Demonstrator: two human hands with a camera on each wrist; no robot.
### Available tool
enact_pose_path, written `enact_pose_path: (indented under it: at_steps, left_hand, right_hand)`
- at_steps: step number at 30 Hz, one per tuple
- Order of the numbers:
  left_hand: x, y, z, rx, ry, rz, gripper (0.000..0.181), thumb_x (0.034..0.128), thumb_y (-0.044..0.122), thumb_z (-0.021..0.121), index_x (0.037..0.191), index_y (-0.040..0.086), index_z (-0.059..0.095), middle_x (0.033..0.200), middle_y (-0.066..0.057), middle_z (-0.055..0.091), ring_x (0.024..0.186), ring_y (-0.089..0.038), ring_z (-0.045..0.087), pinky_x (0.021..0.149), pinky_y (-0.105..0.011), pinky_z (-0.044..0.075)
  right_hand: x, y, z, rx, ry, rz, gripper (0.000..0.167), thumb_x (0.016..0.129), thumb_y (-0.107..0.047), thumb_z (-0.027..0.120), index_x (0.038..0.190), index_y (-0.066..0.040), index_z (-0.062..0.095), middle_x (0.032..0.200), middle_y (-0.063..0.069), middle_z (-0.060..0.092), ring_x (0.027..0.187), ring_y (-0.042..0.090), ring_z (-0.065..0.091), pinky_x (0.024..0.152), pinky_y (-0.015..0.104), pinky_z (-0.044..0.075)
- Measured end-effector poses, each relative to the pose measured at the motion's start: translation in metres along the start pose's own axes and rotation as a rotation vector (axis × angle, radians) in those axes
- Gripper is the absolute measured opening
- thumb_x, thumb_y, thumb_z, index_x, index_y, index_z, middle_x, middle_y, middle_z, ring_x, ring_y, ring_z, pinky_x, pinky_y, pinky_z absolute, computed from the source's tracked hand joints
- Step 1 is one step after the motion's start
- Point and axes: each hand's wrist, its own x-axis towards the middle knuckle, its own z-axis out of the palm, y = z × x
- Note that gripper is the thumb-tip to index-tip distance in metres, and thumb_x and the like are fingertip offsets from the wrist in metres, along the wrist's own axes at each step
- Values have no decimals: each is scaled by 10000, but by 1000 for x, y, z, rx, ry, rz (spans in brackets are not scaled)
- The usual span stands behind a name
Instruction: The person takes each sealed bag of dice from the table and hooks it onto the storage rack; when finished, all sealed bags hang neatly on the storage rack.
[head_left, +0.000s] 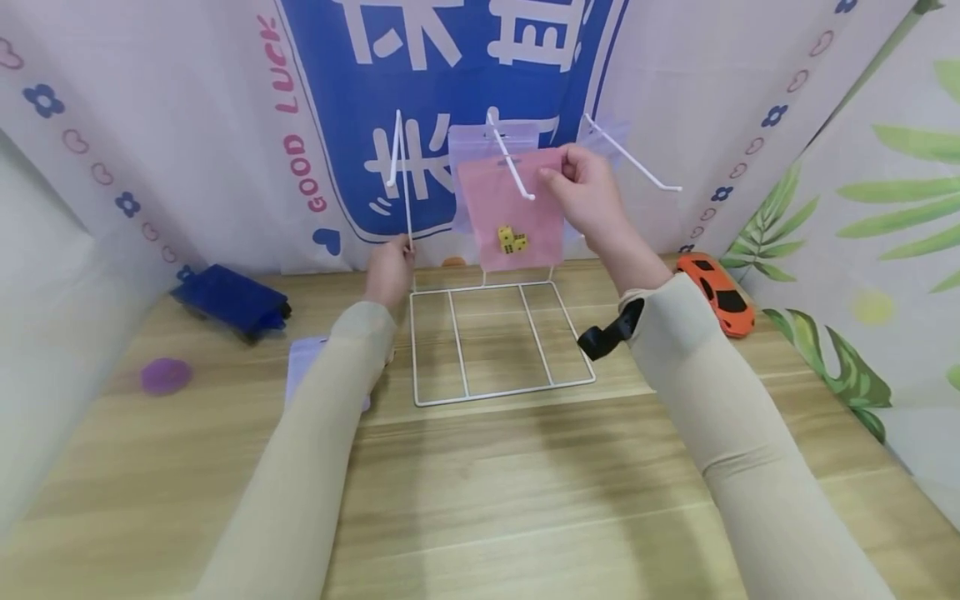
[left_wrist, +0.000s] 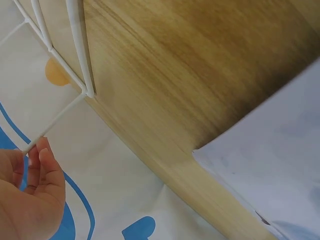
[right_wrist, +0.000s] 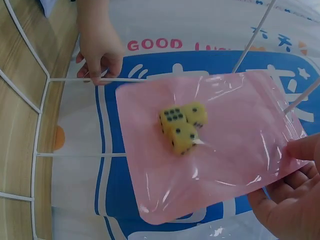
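My right hand [head_left: 592, 196] pinches the upper right corner of a pink bag [head_left: 517, 208] with yellow dice [right_wrist: 180, 127] inside. The bag's top is at the middle hook [head_left: 510, 162] of a white wire rack [head_left: 504, 393], in front of a pale purple bag [head_left: 461, 167]; whether the hook passes through its hole I cannot tell. In the right wrist view, the right hand [right_wrist: 295, 192] has its thumb on the bag's face and fingers behind. My left hand [head_left: 388, 271] grips the rack's left upright wire, as the left wrist view also shows the hand [left_wrist: 37, 195] doing.
A purple bag [head_left: 300, 358] lies under my left forearm. Farther left are a dark blue toy vehicle [head_left: 228, 298] and a purple disc [head_left: 167, 377]. An orange toy car [head_left: 716, 293] stands at the right. Another clear bag hangs at the rack's right hook [head_left: 633, 158].
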Motion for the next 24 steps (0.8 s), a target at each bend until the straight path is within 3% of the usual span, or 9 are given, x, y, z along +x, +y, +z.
enact_pose_path:
  at_steps: [12, 18, 24]
  left_hand:
    - [0, 0, 2, 16, 34, 5, 139, 936, 68, 484, 997, -6, 585, 934, -173, 635, 847, -291, 585, 759, -377, 490]
    - [0, -1, 2, 8, 26, -5, 136, 940, 76, 481, 993, 6, 584, 933, -155, 632, 831, -270, 580, 743, -361, 492]
    - [0, -1, 2, 11, 27, -3, 149, 943, 74, 473, 1007, -2, 584, 945, -158, 633, 830, -272, 579, 745, -364, 489]
  right_hand:
    - [25, 5, 14, -83, 57, 68, 171, 874, 2, 529, 734, -65, 458, 626, 4, 394, 563, 82, 372, 488, 173, 330]
    - [34, 8, 20, -136, 81, 48, 182, 868, 1, 524, 717, -68, 449, 602, -2, 373, 544, 73, 357, 483, 177, 304]
    - [39, 11, 24, -97, 96, 59, 195, 870, 18, 523, 717, -71, 442, 600, -5, 379, 531, 58, 355, 477, 162, 311]
